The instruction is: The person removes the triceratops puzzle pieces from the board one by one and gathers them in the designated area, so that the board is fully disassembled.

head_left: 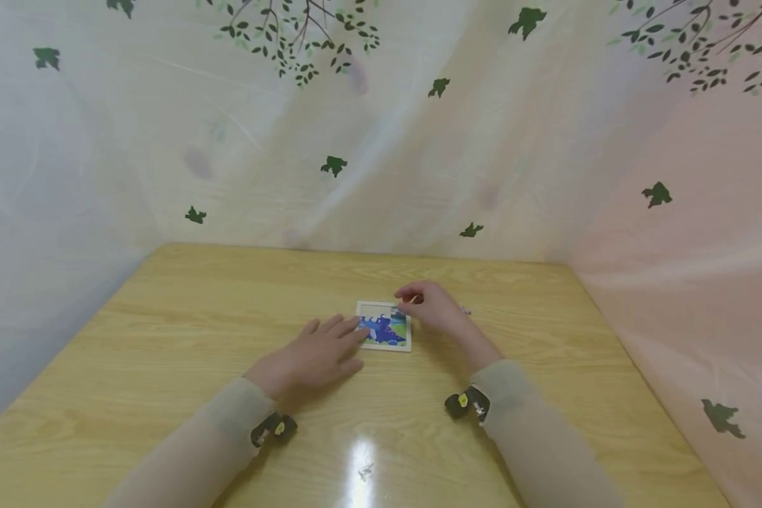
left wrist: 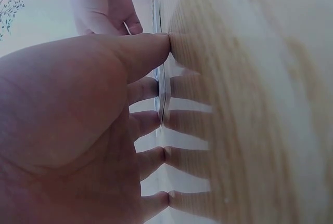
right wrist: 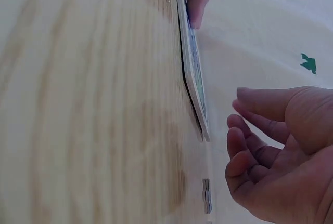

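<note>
A small white-framed jigsaw puzzle [head_left: 390,347] with a blue cartoon figure lies flat on the table. Part of its upper area shows bare backing. My left hand [head_left: 320,353] is spread at its left side, with fingertips resting on the frame edge and picture; the left wrist view shows other fingertips touching the table. Above the puzzle's upper right corner hovers my right hand [head_left: 434,307], fingers loosely bent. In the right wrist view its thumb and index fingertips are close together, and I see nothing between them. Loose puzzle pieces [right wrist: 207,195] lie beyond the puzzle, near the right hand.
The wooden table [head_left: 228,296] runs back to a pale curtain [head_left: 387,176] printed with leaves, which also hangs along both sides. A black wrist camera [head_left: 273,428] is strapped on the left sleeve, another camera [head_left: 466,404] on the right.
</note>
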Action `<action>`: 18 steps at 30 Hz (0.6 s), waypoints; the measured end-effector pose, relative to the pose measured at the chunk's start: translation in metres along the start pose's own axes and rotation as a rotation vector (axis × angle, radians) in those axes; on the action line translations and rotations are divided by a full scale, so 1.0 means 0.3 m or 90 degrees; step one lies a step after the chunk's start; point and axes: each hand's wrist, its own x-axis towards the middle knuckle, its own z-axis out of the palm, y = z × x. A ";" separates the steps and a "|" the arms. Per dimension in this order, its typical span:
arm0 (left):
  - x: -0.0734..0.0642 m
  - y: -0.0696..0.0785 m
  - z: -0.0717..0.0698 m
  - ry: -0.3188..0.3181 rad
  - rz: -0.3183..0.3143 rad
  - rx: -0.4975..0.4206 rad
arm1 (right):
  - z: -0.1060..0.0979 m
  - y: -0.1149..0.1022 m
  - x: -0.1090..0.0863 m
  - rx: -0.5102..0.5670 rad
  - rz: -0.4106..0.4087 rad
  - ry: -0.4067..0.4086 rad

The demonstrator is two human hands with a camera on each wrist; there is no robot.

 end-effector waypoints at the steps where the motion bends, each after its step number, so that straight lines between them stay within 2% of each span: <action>1: 0.000 0.001 -0.002 0.003 0.001 -0.002 | 0.002 -0.004 0.001 -0.003 0.005 0.000; 10: -0.008 0.008 -0.004 0.003 0.000 -0.013 | 0.028 -0.028 -0.013 -0.023 0.021 -0.045; 18: -0.018 0.012 -0.006 0.004 0.006 -0.004 | 0.039 -0.023 -0.006 -0.011 0.041 -0.045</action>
